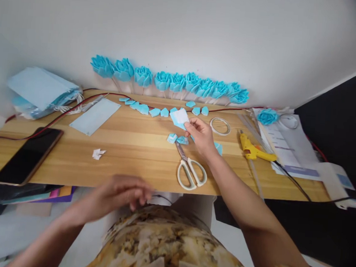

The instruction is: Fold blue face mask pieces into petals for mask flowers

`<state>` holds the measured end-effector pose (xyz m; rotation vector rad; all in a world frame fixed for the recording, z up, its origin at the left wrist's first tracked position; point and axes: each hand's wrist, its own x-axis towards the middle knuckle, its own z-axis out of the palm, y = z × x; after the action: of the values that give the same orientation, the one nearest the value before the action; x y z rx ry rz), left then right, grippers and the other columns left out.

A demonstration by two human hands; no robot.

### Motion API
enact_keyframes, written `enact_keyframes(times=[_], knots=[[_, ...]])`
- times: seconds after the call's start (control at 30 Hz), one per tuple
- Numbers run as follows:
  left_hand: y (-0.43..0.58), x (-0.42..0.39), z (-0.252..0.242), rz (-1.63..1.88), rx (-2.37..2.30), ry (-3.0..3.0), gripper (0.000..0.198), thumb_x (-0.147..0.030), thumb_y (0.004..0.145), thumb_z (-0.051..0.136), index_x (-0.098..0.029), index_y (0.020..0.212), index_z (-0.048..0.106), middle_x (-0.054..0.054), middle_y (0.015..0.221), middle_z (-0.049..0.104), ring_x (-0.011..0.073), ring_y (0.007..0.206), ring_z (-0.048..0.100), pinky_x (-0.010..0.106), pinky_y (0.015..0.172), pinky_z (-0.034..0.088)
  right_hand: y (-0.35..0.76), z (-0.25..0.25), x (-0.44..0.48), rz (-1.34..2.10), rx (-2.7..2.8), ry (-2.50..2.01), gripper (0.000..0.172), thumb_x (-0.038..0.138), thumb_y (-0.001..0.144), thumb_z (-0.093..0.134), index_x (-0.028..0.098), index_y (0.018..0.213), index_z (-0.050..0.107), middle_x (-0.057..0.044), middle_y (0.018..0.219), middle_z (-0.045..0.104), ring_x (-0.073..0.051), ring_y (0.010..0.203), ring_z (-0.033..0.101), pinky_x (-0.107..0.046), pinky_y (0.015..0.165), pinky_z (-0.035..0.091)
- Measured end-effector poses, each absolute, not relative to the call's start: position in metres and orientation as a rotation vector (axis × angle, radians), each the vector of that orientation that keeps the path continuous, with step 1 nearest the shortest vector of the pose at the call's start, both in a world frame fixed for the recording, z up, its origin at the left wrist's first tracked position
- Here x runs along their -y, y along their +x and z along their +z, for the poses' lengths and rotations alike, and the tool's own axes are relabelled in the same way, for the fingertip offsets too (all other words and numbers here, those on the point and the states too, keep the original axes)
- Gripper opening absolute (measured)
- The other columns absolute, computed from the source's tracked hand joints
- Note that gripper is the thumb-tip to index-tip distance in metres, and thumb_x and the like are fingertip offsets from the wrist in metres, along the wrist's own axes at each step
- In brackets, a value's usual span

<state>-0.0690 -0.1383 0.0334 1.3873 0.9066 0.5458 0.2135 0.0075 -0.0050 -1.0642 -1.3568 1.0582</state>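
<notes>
Between the thumb and fingers of my right hand (201,136) is a light blue petal-shaped piece (179,117) with a white face, held over the middle of the table. My left hand (123,196) hovers at the table's front edge, slightly blurred, its fingers loosely bent with nothing seen in them. Below my right hand lie scissors (191,169) with cream handles. Small cut pieces (172,138) touch or lie close to the blade tips, which they partly hide. A row of blue petal pieces (143,109) runs along the back of the table.
Several blue flowers (143,77) on sticks lean against the wall. To the right are a tape roll (220,126), a yellow glue gun (253,150), papers (295,148) and one flower (267,116). At left are a phone (28,155), stacked blue masks (43,89), a flat blue sheet (95,116) and white scraps (98,154).
</notes>
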Motion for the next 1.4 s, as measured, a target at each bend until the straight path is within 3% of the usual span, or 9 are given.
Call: enact_keyframes(times=[0.2, 0.3, 0.5, 0.77, 1.0, 1.2, 1.4], knots=[[0.013, 0.053, 0.025, 0.951, -1.12, 0.959, 0.027, -0.026, 0.087, 0.075, -0.014, 0.111, 0.075, 0.005, 0.088, 0.072, 0.0117, 0.063, 0.061, 0.025, 0.056, 0.051, 0.212, -0.005, -0.007, 0.991, 1.436, -1.089, 0.033, 0.053, 0.077, 0.075, 0.022, 0.077, 0.063, 0.005, 0.062, 0.054, -0.011, 0.057, 0.049, -0.026, 0.055, 0.039], [0.038, 0.027, 0.018, 1.01, -1.044, 0.774, 0.017, -0.025, 0.083, 0.08, -0.012, 0.094, 0.073, 0.005, 0.089, 0.07, 0.0096, 0.061, 0.058, 0.024, 0.053, 0.047, 0.211, -0.006, -0.006, 0.985, 1.445, -1.076, 0.03, 0.05, 0.079, 0.074, 0.022, 0.077, 0.063, 0.005, 0.062, 0.053, -0.011, 0.057, 0.048, -0.025, 0.055, 0.038], [0.047, 0.012, 0.013, 1.05, -1.004, 0.748, 0.022, -0.027, 0.078, 0.084, -0.012, 0.075, 0.069, 0.003, 0.076, 0.066, 0.0078, 0.056, 0.053, 0.022, 0.05, 0.039, 0.211, -0.01, -0.008, 0.986, 1.459, -1.064, 0.034, 0.054, 0.081, 0.074, 0.022, 0.08, 0.063, 0.005, 0.065, 0.055, -0.011, 0.059, 0.049, -0.025, 0.057, 0.041], [0.033, 0.004, 0.014, 1.088, -1.032, 0.908, 0.023, -0.03, 0.076, 0.08, -0.013, 0.064, 0.068, 0.001, 0.06, 0.061, 0.0081, 0.052, 0.051, 0.022, 0.05, 0.037, 0.212, -0.008, -0.007, 1.208, 1.393, -1.031, 0.062, 0.083, 0.082, 0.057, 0.022, 0.086, 0.067, -0.002, 0.077, 0.066, -0.016, 0.069, 0.061, -0.029, 0.065, 0.052], [0.034, 0.002, 0.009, 1.113, -1.058, 1.005, 0.023, -0.032, 0.076, 0.077, -0.014, 0.064, 0.069, 0.001, 0.059, 0.061, 0.0084, 0.051, 0.05, 0.022, 0.048, 0.038, 0.212, -0.005, -0.005, 1.227, 1.45, -0.994, 0.052, 0.071, 0.079, 0.073, 0.021, 0.072, 0.062, 0.002, 0.072, 0.06, -0.014, 0.07, 0.059, -0.028, 0.07, 0.053], [0.025, -0.002, 0.004, 1.171, -1.125, 1.062, 0.026, -0.033, 0.078, 0.074, -0.016, 0.06, 0.064, -0.001, 0.056, 0.058, 0.0071, 0.046, 0.046, 0.021, 0.044, 0.036, 0.226, 0.005, -0.012, 1.066, 1.338, -1.064, 0.053, 0.074, 0.077, 0.073, 0.022, 0.084, 0.07, -0.001, 0.077, 0.068, -0.014, 0.069, 0.06, -0.028, 0.069, 0.053], [0.015, -0.001, 0.008, 1.166, -1.092, 1.07, 0.027, -0.034, 0.08, 0.072, -0.017, 0.062, 0.061, 0.0, 0.06, 0.06, 0.0069, 0.048, 0.048, 0.02, 0.045, 0.036, 0.26, 0.015, -0.027, 0.877, 1.117, -1.039, 0.049, 0.072, 0.078, 0.074, 0.025, 0.09, 0.069, 0.0, 0.077, 0.065, -0.013, 0.066, 0.059, -0.027, 0.063, 0.052]])
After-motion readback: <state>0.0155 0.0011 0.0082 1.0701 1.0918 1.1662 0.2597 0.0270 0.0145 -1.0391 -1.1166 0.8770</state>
